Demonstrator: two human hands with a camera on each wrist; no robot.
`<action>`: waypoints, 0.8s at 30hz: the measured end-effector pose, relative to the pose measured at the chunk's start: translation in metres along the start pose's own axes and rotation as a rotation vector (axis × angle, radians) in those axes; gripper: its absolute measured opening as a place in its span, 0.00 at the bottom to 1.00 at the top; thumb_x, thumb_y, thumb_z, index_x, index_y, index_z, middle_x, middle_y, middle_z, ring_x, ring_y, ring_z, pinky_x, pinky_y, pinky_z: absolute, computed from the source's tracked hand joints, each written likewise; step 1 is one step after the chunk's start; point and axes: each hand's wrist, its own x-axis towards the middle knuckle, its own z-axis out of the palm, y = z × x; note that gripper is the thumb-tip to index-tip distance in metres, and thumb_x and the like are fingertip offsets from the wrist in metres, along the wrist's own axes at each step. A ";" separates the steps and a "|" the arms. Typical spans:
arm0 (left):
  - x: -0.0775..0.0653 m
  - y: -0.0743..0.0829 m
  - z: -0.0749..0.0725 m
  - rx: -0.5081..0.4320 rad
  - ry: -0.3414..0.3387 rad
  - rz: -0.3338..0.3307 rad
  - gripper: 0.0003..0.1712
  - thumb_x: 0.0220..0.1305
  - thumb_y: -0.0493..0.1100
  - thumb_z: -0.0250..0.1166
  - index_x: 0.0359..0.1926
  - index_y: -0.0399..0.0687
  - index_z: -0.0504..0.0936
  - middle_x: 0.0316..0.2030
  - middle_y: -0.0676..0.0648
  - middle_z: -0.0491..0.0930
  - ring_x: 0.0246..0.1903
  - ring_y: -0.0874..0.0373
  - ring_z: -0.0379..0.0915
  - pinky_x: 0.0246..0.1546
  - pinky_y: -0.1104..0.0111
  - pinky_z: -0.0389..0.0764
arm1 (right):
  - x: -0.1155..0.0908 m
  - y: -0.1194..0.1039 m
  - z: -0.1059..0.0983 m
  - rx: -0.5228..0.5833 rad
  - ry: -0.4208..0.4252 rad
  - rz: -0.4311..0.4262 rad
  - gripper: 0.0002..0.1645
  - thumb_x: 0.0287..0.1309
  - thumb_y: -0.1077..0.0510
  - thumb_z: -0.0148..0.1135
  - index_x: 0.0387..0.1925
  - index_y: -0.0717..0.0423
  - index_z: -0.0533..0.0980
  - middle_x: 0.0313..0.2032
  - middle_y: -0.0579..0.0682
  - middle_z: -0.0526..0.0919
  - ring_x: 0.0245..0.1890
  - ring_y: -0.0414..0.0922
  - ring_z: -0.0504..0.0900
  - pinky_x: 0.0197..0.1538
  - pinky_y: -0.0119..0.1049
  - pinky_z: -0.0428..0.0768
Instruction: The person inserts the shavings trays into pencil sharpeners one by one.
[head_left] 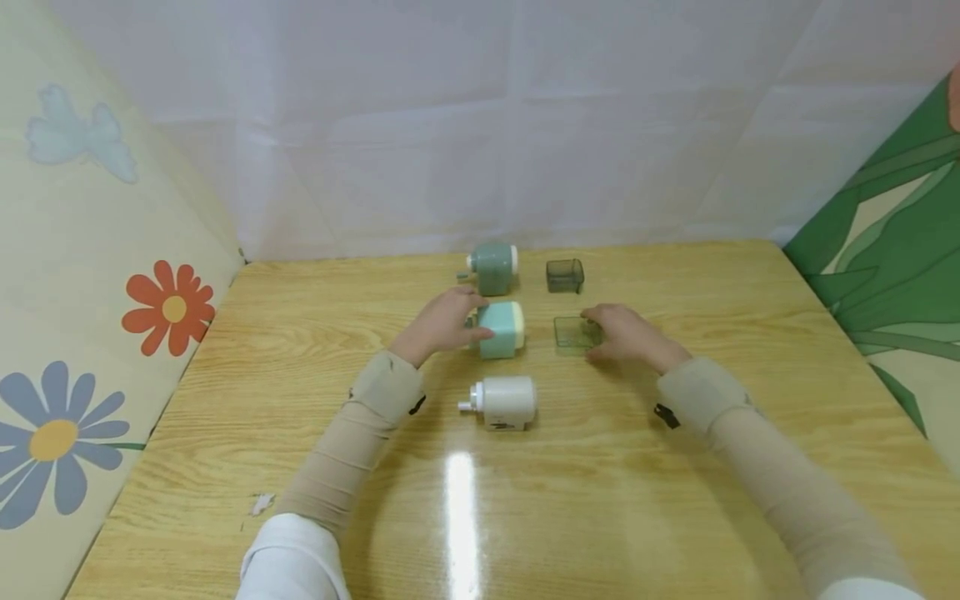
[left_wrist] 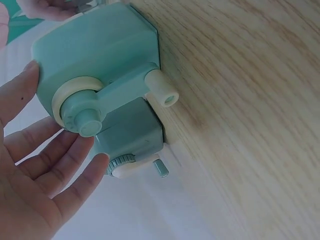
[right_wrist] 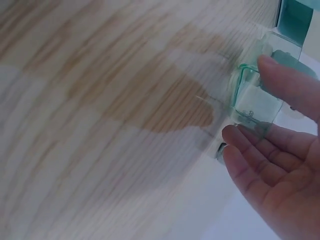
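Note:
My left hand (head_left: 450, 321) is at the crank end of a light teal pencil sharpener (head_left: 501, 331) lying on the table. In the left wrist view, its thumb (left_wrist: 25, 87) meets the body's edge and the other fingers curve in beside the crank knob (left_wrist: 82, 117). Across from it, my right hand (head_left: 626, 337) holds a clear green shavings drawer (head_left: 572, 333) between thumb and fingers. The right wrist view has the thumb (right_wrist: 280, 75) along one side of the drawer (right_wrist: 257, 102), fingertips at the opposite side.
Behind the light teal sharpener lies a darker green one (head_left: 493, 268), with a smoky drawer (head_left: 564, 277) to its right. Nearer to me is a cream sharpener (head_left: 510, 402). A white cloth (head_left: 420, 125) hangs along the table's back edge. A torn white scrap (head_left: 262, 503) lies front left.

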 end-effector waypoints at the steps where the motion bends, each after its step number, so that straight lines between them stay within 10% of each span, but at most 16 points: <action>1: 0.000 0.000 0.000 0.003 0.002 0.004 0.30 0.58 0.51 0.65 0.55 0.35 0.74 0.52 0.38 0.73 0.50 0.48 0.71 0.53 0.62 0.72 | 0.000 0.000 0.000 0.002 0.000 0.001 0.40 0.46 0.61 0.70 0.56 0.77 0.63 0.53 0.72 0.70 0.53 0.65 0.69 0.57 0.57 0.66; 24: -0.001 -0.001 0.004 -0.005 0.034 0.008 0.29 0.57 0.50 0.65 0.54 0.34 0.74 0.49 0.38 0.75 0.44 0.51 0.72 0.46 0.64 0.75 | 0.008 -0.003 0.005 0.007 0.014 -0.030 0.40 0.44 0.61 0.71 0.56 0.77 0.64 0.53 0.72 0.71 0.53 0.65 0.69 0.58 0.56 0.65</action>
